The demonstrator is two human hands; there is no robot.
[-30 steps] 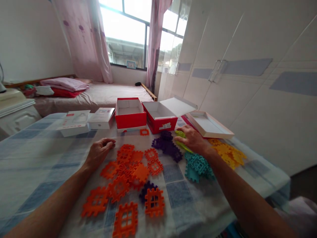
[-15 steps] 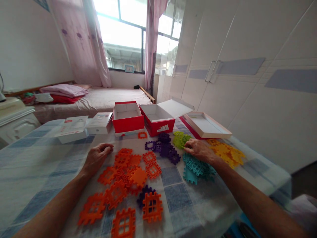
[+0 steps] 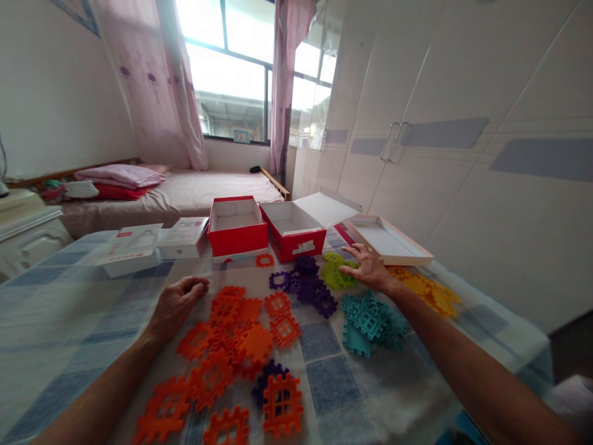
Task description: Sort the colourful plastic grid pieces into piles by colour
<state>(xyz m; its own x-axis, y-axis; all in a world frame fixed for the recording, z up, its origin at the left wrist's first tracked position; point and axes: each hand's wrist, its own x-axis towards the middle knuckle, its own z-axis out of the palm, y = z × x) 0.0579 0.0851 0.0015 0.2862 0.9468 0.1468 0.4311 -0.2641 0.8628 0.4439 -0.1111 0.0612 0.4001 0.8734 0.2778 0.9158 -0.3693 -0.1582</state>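
My right hand (image 3: 368, 267) is over the right side of a lime-green pile of plastic building tiles (image 3: 334, 272). Its fingers and thumb are spread, with nothing held between them. My left hand (image 3: 183, 301) rests on the tablecloth, fingers curled together, and no object shows in it. Beside it lies a big spread of orange notched tiles (image 3: 257, 342), some with window cut-outs. Purple tiles (image 3: 310, 286) sit left of the green ones, with another purple tile (image 3: 269, 378) partly under an orange one. Turquoise tiles (image 3: 370, 321) lie below my right hand, yellow tiles (image 3: 428, 290) under and beyond its wrist.
Two red boxes, one lidless (image 3: 238, 240) and one with its flap raised (image 3: 299, 244), stand at the back. A shallow tray-like box (image 3: 407, 247) is to their right, white boxes (image 3: 134, 247) to their left. A checked cloth (image 3: 328, 374) covers the table.
My right hand has lifted slightly from the green tiles and its fingers have spread apart. The left hand stays put; the view has tilted a little.
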